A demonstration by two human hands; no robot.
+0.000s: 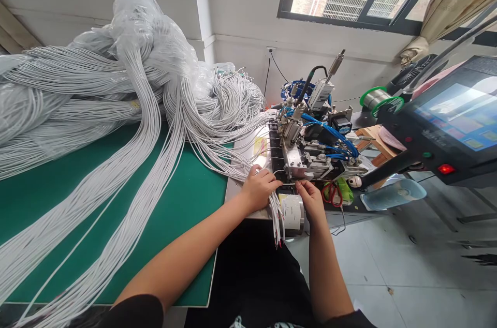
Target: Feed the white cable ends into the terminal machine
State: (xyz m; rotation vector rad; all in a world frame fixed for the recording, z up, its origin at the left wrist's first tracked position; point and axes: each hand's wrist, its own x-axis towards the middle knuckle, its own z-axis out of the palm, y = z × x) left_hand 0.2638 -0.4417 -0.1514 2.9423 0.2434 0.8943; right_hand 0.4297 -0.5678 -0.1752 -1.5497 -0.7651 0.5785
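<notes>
A single white cable [288, 184] stretches between my two hands at the front edge of the machine [297, 154]. My left hand [261, 189] is closed, pinching this cable at its fingertips. It rests over a bundle of white cables [276, 219] whose red-tipped ends hang past the table edge. My right hand [311, 200] pinches the other end of the same cable between thumb and forefinger; the very tip is hidden by the fingers. Just below the cable, between my hands, is a metal cylinder with a paper label [292, 212].
Long white cable bundles [145, 95], partly in plastic, cover much of the green table [194, 224]. Right of the machine are red-handled scissors [332, 194], a clear blue bottle [394, 194], a green spool of wire [378, 100] and a touchscreen [462, 105] on an arm.
</notes>
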